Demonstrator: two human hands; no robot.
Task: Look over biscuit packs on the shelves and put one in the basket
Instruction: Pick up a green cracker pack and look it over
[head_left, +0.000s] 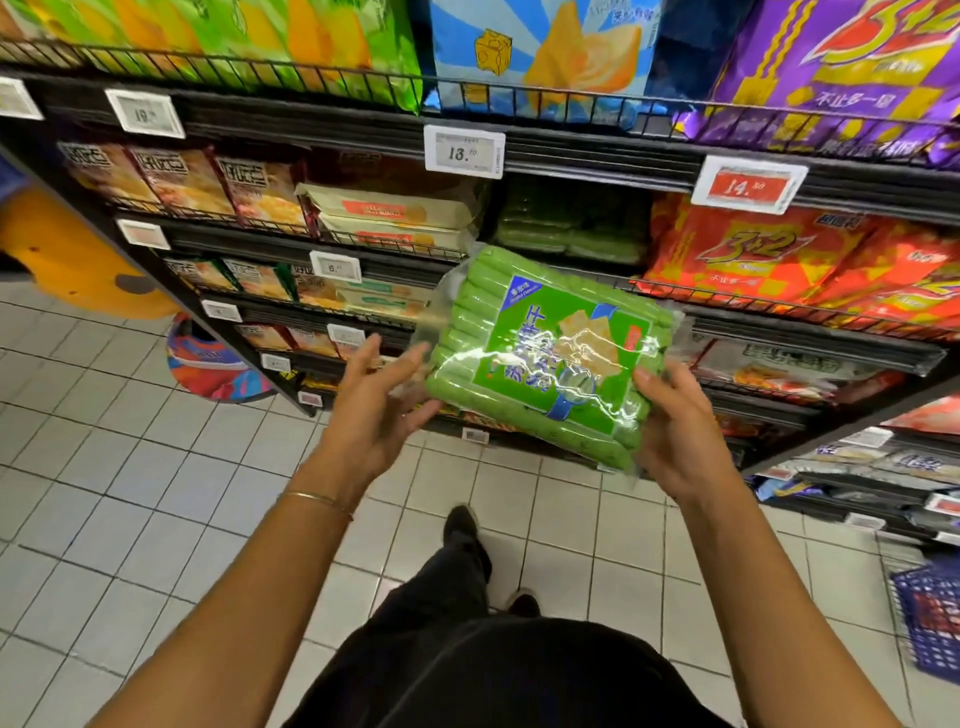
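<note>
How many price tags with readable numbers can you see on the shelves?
4: "19" tag upper left, "13" tag top centre, red "14" tag upper right, "6" tag mid-left. Other tags are too blurred to read.

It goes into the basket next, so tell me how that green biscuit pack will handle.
The green biscuit pack is probably fairly stiff: it holds flat between left hand and right hand. Its glossy clear wrap looks slippery. The biscuits likely crack if dropped.
</note>
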